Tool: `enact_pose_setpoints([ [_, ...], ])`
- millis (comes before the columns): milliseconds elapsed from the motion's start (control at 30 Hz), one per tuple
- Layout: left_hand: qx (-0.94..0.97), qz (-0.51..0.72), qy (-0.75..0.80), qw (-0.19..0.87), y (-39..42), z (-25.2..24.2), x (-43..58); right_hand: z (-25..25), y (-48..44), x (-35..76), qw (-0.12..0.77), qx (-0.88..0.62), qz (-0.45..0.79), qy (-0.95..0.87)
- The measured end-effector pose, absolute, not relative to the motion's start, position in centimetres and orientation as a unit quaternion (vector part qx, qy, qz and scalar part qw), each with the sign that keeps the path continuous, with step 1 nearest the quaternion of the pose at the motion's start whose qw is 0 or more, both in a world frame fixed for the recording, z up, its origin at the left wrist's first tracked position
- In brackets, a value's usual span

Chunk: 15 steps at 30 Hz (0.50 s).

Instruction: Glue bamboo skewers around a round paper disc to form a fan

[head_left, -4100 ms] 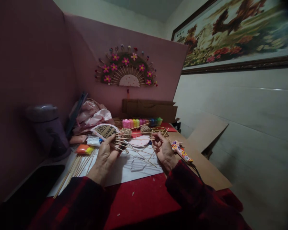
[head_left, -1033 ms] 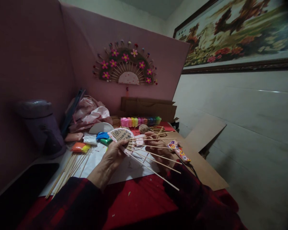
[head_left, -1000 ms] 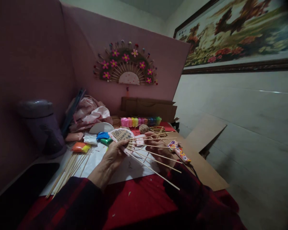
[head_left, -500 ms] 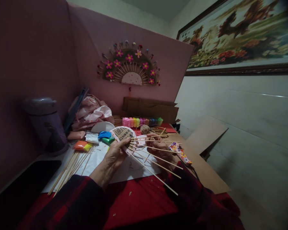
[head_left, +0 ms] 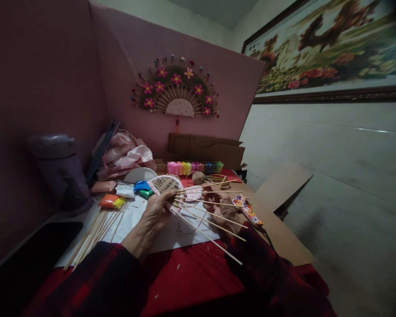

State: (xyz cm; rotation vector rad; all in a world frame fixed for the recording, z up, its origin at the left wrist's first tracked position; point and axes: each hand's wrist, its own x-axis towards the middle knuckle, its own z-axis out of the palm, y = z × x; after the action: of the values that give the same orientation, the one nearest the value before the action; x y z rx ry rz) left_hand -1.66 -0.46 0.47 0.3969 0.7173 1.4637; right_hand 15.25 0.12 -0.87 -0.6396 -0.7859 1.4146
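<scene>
While the left hand (head_left: 154, 214) grips cardboard (head_left: 164, 184), the curled right hand (head_left: 223, 210) possibly touches sticks (head_left: 208, 237).

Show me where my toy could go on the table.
Bare room: red cloth between white paper and the sleeves, bar tiny scraps, and brown cardboard right of the flowery tool. Crowded: coloured packets beyond the left hand.

The left arm (head_left: 100, 270) reaches in from the near left, its wrist bare beyond the cuff. The left hand (head_left: 156, 209) grips with its thumb on top. From the near right comes the right arm (head_left: 270, 270); the right hand (head_left: 222, 210), partly hidden, points its bent fingers leftward.
</scene>
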Motion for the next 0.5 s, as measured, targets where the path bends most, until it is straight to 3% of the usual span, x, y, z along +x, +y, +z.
enact_pose_setpoints([
  [167,0.204,0.655,0.331,0.649,-0.6,0.6,-1.6,-0.9,0.9,15.7,0.647,-0.274,0.656,-0.276],
  [500,0.272,0.659,0.316,0.626,-1.5,1.3,-1.3,-1.3,1.1,15.6,0.700,-0.270,0.582,-0.314],
])
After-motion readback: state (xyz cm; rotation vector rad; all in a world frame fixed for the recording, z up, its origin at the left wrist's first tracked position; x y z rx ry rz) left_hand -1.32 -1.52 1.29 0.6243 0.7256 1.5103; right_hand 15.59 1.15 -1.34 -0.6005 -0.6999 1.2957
